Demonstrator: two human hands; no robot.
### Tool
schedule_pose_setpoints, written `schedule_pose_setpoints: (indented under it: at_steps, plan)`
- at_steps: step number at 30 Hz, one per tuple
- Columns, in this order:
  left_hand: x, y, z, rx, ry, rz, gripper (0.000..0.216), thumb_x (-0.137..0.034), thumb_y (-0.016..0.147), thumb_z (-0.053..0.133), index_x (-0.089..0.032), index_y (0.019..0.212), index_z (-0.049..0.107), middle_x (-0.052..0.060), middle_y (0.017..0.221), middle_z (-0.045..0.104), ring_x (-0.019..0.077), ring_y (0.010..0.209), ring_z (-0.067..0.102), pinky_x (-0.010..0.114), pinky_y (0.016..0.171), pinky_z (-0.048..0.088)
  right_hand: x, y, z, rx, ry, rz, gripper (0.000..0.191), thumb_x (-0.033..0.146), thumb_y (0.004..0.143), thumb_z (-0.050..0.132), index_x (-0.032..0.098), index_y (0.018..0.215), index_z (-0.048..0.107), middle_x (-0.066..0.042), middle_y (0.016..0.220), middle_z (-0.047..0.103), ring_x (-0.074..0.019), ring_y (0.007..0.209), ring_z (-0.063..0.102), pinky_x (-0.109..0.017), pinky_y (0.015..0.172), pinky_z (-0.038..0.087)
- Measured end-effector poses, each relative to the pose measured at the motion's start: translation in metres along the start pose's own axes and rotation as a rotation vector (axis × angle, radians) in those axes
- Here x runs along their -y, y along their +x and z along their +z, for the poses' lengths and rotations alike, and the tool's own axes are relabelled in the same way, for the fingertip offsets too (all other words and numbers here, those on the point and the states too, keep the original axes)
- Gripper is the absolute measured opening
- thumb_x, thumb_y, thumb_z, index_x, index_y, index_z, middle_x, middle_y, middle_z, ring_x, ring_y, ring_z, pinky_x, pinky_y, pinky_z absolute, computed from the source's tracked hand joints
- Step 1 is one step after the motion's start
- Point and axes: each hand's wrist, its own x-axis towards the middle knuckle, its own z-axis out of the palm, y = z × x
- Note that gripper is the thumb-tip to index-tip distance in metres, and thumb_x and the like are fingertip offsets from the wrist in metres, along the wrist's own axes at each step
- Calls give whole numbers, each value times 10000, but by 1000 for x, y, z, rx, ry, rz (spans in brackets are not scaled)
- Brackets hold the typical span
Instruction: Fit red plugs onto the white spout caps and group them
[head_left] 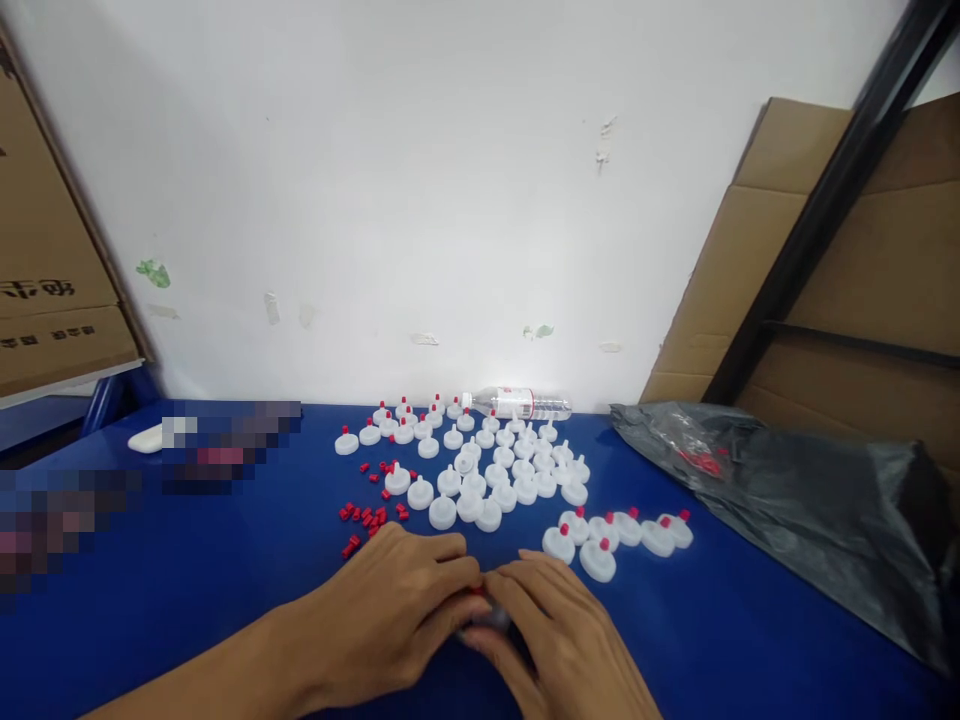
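My left hand (pixel 390 610) and my right hand (pixel 562 635) meet at the near middle of the blue table (pixel 187 590), fingers curled together around a small piece with a red tip (pixel 478 592); most of it is hidden. Just beyond my hands lie several loose red caps (pixel 367 518). Behind those is a cluster of white nozzle lids without caps (pixel 495 475). A group of white lids with red caps (pixel 619 535) sits to the right of my hands, and more capped lids (pixel 405 425) lie at the back.
A clear plastic bottle (pixel 517 403) lies on its side against the white wall. A dark plastic bag (pixel 810 500) covers the table's right side. Cardboard sheets (pixel 862 270) and a black metal frame (pixel 825 200) lean at right; a cardboard box (pixel 45 250) stands at left.
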Motion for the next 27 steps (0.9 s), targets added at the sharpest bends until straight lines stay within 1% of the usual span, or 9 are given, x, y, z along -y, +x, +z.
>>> schedule_pose_setpoints:
  at_steps: [2,4,7,9,14,18,21,24,27]
  plan:
    - [4,1,-1,-48,18,-21,197,-299,1059,429,-235,992,603,-3,922,647,157,741,605,303,603,321,-2,1,0,-29,-37,31,133,256,994,570,232,1108,634,-39,1024,753,-235,983,716,-402,961,577]
    - [11,1,-3,-111,76,-56,215,-300,1059,415,-224,993,605,14,913,637,168,753,597,301,607,332,-5,0,-1,-48,-108,54,227,249,987,566,224,1207,617,-63,1137,745,-269,1110,685,-419,940,590]
    - [22,2,-6,-188,181,-92,255,-259,1056,382,-204,937,601,41,895,614,190,794,572,295,608,353,-11,0,-5,-82,-230,83,416,281,989,556,207,1397,520,-103,1324,672,-303,1255,610,-455,971,576]
    - [29,3,-8,-216,238,-114,227,-231,1045,390,-203,965,601,56,925,609,209,860,555,288,631,388,-13,1,-9,-83,-275,76,442,303,990,551,213,1420,512,-108,1381,636,-319,1298,578,-498,1009,548]
    - [35,6,-10,-154,357,-183,209,-154,1020,400,-207,1079,594,75,1004,593,216,912,530,244,593,406,-24,4,-16,27,-352,-7,371,285,989,549,238,1354,595,-71,1396,637,-360,1381,493,-644,1100,418]
    - [36,6,-10,-59,420,-210,250,-106,995,418,-207,1146,590,88,1041,590,212,910,530,216,512,333,-44,-3,-21,79,-389,18,391,295,1001,539,251,1388,571,-61,1430,609,-348,1405,466,-670,1117,380]
    - [37,5,-11,-56,398,-199,209,-140,1016,432,-210,1098,611,83,1067,597,214,924,534,226,509,319,-66,-11,-28,100,-398,56,395,333,1021,514,265,1408,555,-71,1449,592,-321,1399,481,-632,1125,394]
    - [38,4,-11,-87,318,-172,210,-204,1047,431,-211,1022,639,68,1039,613,215,920,547,240,546,361,-82,-17,-36,80,-406,82,404,381,1031,492,268,1414,553,-84,1456,584,-322,1402,478,-629,1129,389]
    - [35,3,-9,-124,121,-110,204,-233,1055,451,-215,1029,652,44,985,641,181,872,585,252,643,446,-75,-14,-43,10,-399,84,447,424,1011,526,290,1438,528,-79,1483,556,-340,1416,455,-655,1133,371]
